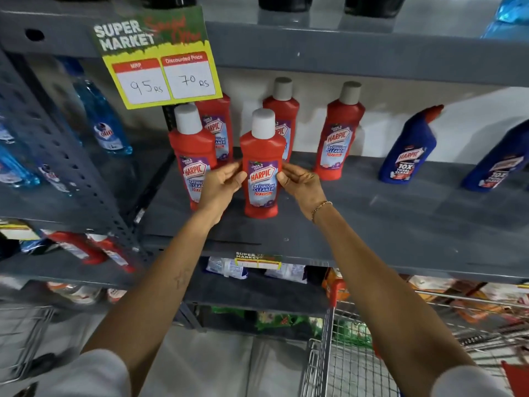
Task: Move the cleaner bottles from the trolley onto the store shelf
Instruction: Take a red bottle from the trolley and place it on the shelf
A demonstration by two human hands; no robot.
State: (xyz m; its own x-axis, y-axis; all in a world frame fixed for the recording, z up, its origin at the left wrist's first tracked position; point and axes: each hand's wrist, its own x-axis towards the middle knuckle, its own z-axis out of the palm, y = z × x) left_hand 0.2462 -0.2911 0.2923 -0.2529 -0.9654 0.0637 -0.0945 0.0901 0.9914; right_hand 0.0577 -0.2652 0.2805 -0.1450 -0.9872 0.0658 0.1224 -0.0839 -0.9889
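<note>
A red Harpic bathroom cleaner bottle (262,167) with a grey cap stands upright on the grey store shelf (372,222). My left hand (220,186) touches its left side and my right hand (300,186) touches its right side, fingertips on the label. Several more red bottles stand around it: one at the left (190,150), two behind (282,110), one at the right (339,133). The wire trolley (337,353) is below at the right; its contents are not clear.
Two blue Harpic bottles (408,150) stand further right on the same shelf. A yellow price card (163,78) hangs from the shelf above. Blue Colin bottles (106,121) fill the left bay. Lower shelves hold packets. A second wire basket (25,339) sits bottom left.
</note>
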